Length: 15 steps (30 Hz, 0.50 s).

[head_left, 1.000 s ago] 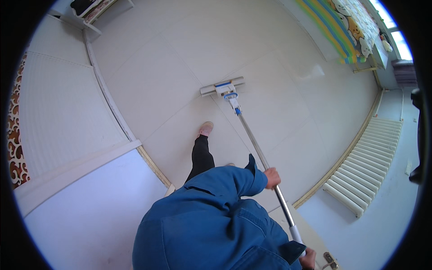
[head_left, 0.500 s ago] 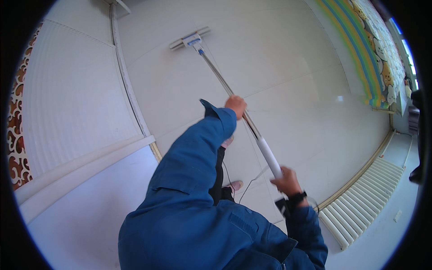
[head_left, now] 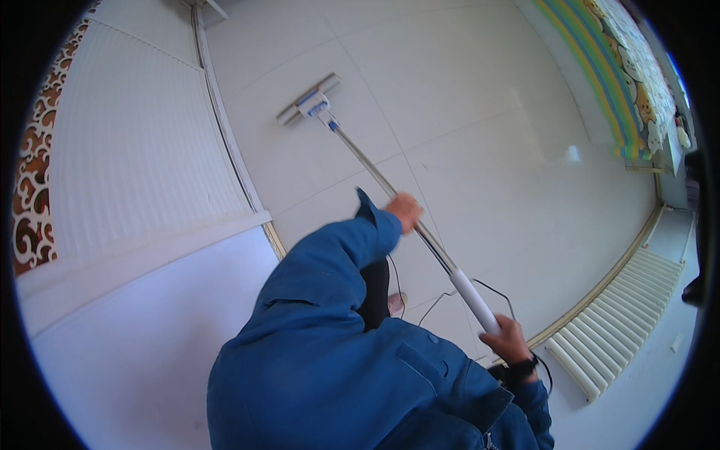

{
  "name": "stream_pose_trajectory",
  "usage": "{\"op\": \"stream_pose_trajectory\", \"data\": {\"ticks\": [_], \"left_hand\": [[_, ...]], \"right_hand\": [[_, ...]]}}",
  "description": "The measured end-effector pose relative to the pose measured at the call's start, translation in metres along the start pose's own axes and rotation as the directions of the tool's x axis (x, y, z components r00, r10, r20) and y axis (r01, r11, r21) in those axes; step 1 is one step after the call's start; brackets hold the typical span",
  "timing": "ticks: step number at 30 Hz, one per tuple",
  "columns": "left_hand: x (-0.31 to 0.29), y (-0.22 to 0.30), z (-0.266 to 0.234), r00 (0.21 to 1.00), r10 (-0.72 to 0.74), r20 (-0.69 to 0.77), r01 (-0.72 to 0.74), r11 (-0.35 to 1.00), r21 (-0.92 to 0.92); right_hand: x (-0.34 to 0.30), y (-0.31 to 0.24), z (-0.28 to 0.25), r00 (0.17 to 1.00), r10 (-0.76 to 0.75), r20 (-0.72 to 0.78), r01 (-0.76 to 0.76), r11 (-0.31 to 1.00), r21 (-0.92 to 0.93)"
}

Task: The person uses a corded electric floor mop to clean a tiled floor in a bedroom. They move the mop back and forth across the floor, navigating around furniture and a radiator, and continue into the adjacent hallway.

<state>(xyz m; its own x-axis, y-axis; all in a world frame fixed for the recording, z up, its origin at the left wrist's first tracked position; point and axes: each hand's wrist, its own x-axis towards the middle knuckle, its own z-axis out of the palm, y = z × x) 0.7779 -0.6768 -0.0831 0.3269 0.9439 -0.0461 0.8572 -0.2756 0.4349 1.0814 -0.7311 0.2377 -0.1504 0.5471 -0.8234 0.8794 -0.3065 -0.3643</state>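
A sponge mop (head_left: 369,166) slants across the view, its wide roller head (head_left: 308,102) resting on the pale tiled floor (head_left: 480,195) at the upper left. My left hand (head_left: 406,211) is wrapped around the metal pole at about its middle. Lower down, my right hand (head_left: 510,341) grips the end of the white handle sleeve (head_left: 475,301). A dark band circles my right wrist. Blue jacket sleeves cover both arms. The fingers of both hands are partly hidden behind the pole.
A ribbed white panel door (head_left: 150,135) stands on the left beside a white wall (head_left: 150,337). On the right is a cream radiator (head_left: 626,322) by the wall. A bed with a striped, patterned cover (head_left: 600,67) stands at the upper right. Thin dark cables (head_left: 495,289) hang near my right hand.
The mop has been drawn back toward me, with its head turned somewhat. Both hands have moved nearer and to the right, still holding the pole. The view has shifted slightly.
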Motion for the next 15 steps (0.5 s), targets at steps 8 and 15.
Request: {"op": "stream_pose_trajectory", "data": {"ticks": [8,15], "left_hand": [[-0.076,0.342,0.051,0.911,0.376,0.170,-0.245,0.824,-0.511],[-0.078,0.393,0.007,0.755,0.623,0.207,-0.388,0.678,-0.625]], "right_hand": [[-0.255,0.224,-0.010,0.891,0.430,-0.146,-0.441,0.896,-0.052],[-0.352,0.238,0.009,0.726,0.475,-0.497,-0.225,0.848,0.480]]}}
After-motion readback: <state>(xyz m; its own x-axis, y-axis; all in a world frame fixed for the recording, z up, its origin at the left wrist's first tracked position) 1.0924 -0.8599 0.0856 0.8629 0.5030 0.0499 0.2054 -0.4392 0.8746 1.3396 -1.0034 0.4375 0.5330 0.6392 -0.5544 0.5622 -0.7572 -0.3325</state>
